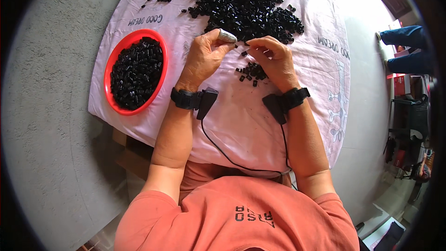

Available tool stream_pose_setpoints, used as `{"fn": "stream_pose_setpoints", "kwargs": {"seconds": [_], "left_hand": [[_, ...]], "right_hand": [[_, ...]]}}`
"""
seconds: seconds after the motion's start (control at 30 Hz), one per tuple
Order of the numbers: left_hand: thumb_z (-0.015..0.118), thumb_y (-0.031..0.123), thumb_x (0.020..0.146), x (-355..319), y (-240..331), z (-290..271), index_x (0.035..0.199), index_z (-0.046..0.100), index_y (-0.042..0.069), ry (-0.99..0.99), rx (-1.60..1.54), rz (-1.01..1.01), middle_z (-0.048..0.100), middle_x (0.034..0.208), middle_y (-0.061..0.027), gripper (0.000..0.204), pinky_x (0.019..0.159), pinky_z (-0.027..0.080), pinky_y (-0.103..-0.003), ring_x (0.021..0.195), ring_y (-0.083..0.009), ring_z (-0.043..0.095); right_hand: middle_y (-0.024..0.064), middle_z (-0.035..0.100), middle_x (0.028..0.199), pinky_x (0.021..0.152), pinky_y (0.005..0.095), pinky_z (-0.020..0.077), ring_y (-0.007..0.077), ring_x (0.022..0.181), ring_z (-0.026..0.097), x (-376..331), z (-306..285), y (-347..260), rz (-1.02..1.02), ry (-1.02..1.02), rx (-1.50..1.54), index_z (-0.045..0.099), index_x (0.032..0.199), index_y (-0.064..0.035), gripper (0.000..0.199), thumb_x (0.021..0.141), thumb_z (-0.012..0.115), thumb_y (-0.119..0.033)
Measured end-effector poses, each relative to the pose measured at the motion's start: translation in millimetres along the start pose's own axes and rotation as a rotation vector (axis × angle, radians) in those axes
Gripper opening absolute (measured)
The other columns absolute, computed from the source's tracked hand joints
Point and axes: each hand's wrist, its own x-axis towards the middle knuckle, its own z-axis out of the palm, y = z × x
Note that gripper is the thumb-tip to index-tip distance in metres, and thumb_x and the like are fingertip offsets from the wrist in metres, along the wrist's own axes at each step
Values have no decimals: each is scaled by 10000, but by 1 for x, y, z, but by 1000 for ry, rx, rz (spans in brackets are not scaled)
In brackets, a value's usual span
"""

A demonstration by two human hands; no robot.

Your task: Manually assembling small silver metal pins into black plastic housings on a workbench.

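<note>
A big heap of small black plastic pieces (pixel 241 0) lies on a pale pink cloth (pixel 232 121) in front of me. My left hand (pixel 204 58) rests at the heap's near edge, its thumb capped with a grey metal thimble, fingers curled; whether it holds a piece is hidden. My right hand (pixel 274 58) sits close beside it, fingertips pinched on small black pieces at the heap's edge. A small cluster of black pieces (pixel 251 72) lies just under my right palm. Both wrists wear black bands with clipped devices and a cable.
A red round bowl (pixel 111 65) filled with the same black pieces stands on the cloth at my left. Grey concrete floor surrounds the cloth. Another person's legs in blue trousers (pixel 409 46) show at the right edge, with dark clutter below them.
</note>
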Motion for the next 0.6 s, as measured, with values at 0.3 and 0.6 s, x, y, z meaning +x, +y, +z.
{"fn": "stream_pose_setpoints", "kwargs": {"seconds": [0.3,0.6], "left_hand": [[702,5,941,-3,2,23,1010,713,-18,-19,-289,-39,748,903,-45,73,763,561,-243,841,-82,685],[716,26,864,2,-15,-3,1000,748,9,224,408,151,747,902,-105,141,702,549,-305,792,-156,712]], "right_hand": [[47,726,932,746,249,563,113,836,698,-2,6,0,-7,32,318,732,990,-10,112,888,725,35],[118,714,1070,760,279,606,171,860,735,-3,3,-3,208,30,642,598,1122,0,127,1033,512,28]]}}
